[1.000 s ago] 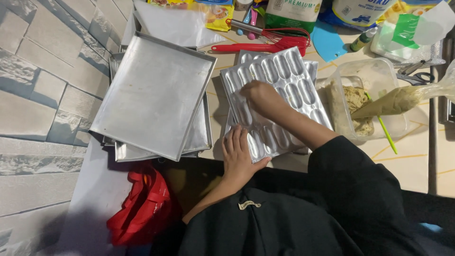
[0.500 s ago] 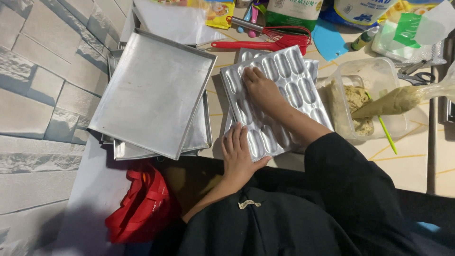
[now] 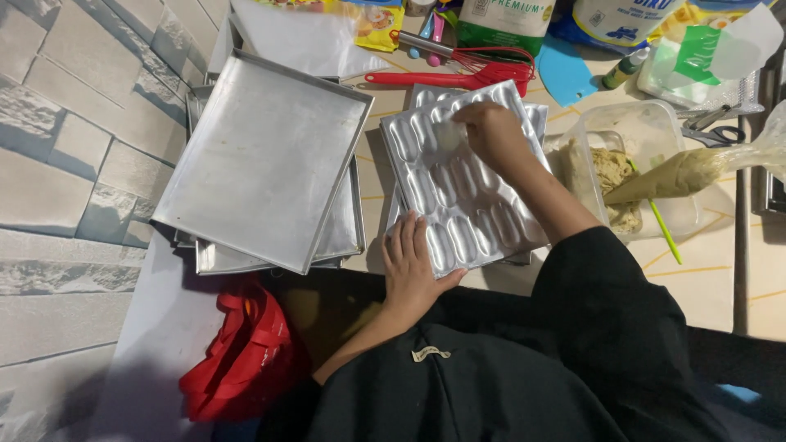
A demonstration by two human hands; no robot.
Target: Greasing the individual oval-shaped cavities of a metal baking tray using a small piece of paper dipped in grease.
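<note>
A silver mould tray (image 3: 475, 221) with rows of oval hollows lies on the table in front of me, on top of another tray of the same kind. My left hand (image 3: 413, 266) lies flat on its near edge, fingers over the rim, holding it down. My right hand (image 3: 491, 131) is at the far end of the tray, pinching a small white wad (image 3: 449, 135) that it presses into one of the hollows. A black sleeve covers my right arm.
A stack of flat metal baking trays (image 3: 270, 164) sits to the left. A red whisk and spatula (image 3: 458, 78) lie beyond the mould. A clear tub of dough (image 3: 630, 164), a filled piping bag (image 3: 696, 168) and scissors (image 3: 720, 131) are at the right. A red bag (image 3: 246, 352) lies near my lap.
My right hand has moved from the middle of the mould tray up to its far end. My left hand has stayed on the near edge.
</note>
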